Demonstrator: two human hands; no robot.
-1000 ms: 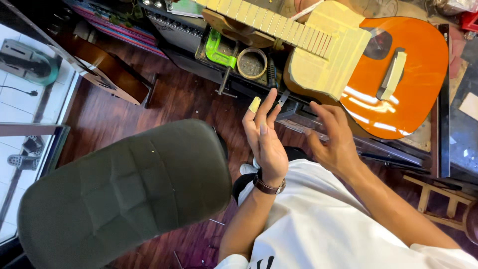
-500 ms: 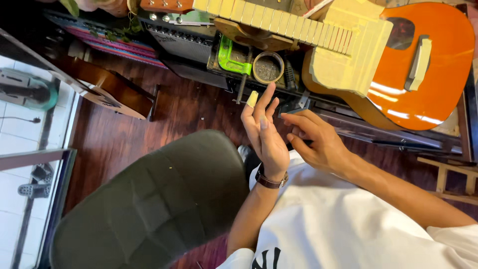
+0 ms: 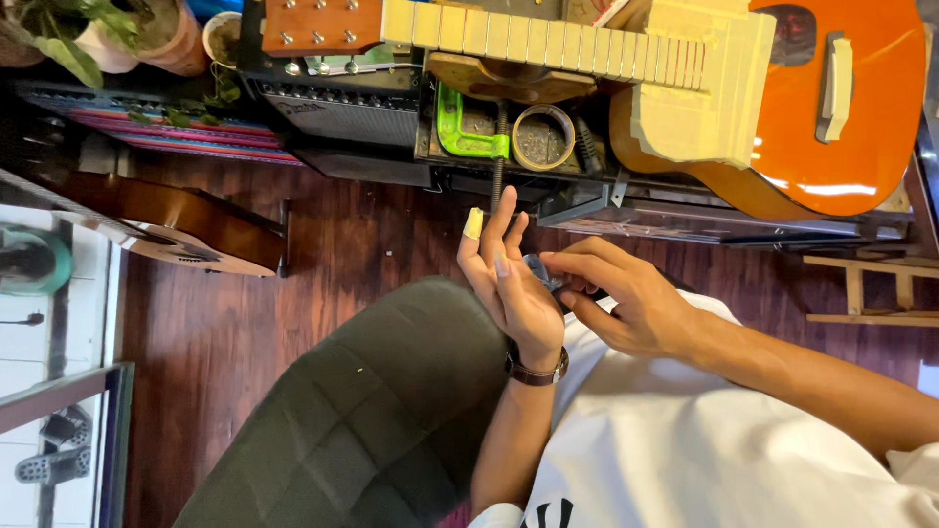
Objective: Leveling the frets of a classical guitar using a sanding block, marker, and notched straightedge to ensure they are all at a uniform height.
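Now closed in on left hand (image 3: 514,293), right hand (image 3: 626,303) fingertips pinching small dark object (image 3: 538,269) against upraised left fingers.

Glossy orange lacquered wooden guitar body (image 3: 861,127); dark polished wood plank floor (image 3: 323,264); matt dark-green padded fabric chair seat (image 3: 362,420).

A guitar repair workshop: an orange guitar (image 3: 831,117) with masked fretboard lies on the bench (image 3: 685,220) at one o'clock, a green clamp (image 3: 465,132) at twelve, another guitar body (image 3: 186,230) at nine.
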